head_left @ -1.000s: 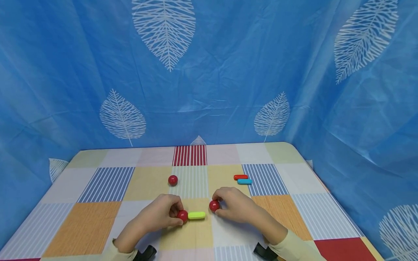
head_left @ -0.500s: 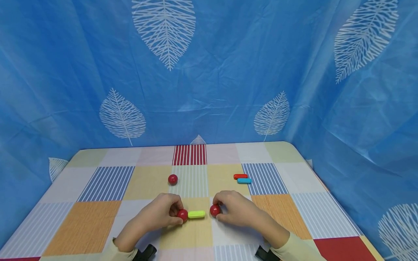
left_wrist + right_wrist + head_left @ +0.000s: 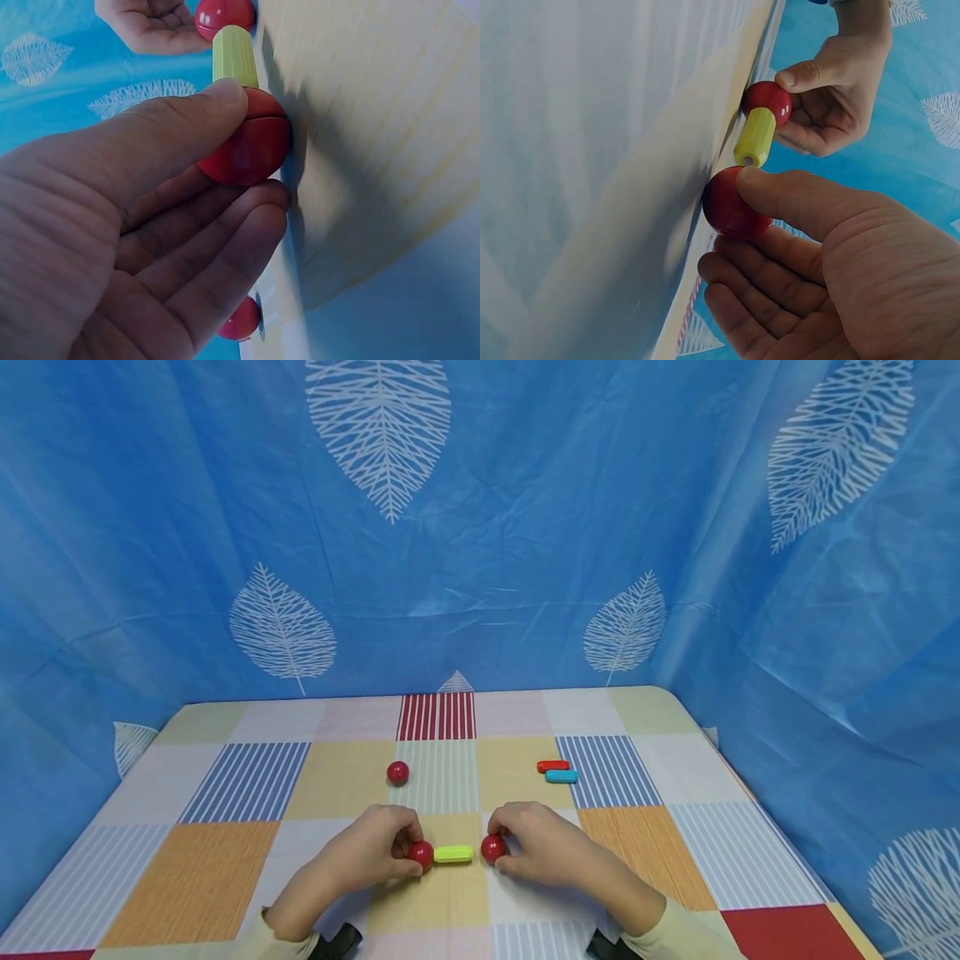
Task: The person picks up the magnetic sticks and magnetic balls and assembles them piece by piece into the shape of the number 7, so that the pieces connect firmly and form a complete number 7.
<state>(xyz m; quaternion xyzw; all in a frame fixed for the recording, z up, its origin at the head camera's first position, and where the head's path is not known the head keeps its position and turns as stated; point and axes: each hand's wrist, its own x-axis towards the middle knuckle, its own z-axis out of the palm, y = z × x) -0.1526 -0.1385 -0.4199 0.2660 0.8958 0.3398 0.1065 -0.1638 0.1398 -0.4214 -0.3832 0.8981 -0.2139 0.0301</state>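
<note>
In the head view my left hand (image 3: 371, 850) pinches a red ball (image 3: 422, 856) between thumb and fingers, low over the cloth. A short yellow-green ribbed rod (image 3: 453, 854) points rightward from that ball, its end against it. Across a small gap from the rod's free end, my right hand (image 3: 543, 845) grips a second red ball (image 3: 492, 848). The right wrist view shows a hole in the rod's end (image 3: 748, 159), close to the right-hand ball (image 3: 731, 206). From the left wrist, the thumb (image 3: 187, 124) lies over the ball near the rod.
Farther back on the patchwork tablecloth (image 3: 337, 777) lies a third red ball (image 3: 397, 772). A red rod (image 3: 552, 767) and a blue rod (image 3: 561, 777) lie side by side at the back right. Blue leaf-print curtains (image 3: 525, 527) stand behind the table and at its sides.
My right hand has drawn its red ball slightly toward me, level with the yellow-green rod. The left hand has stayed nearly in place with its ball and the rod.
</note>
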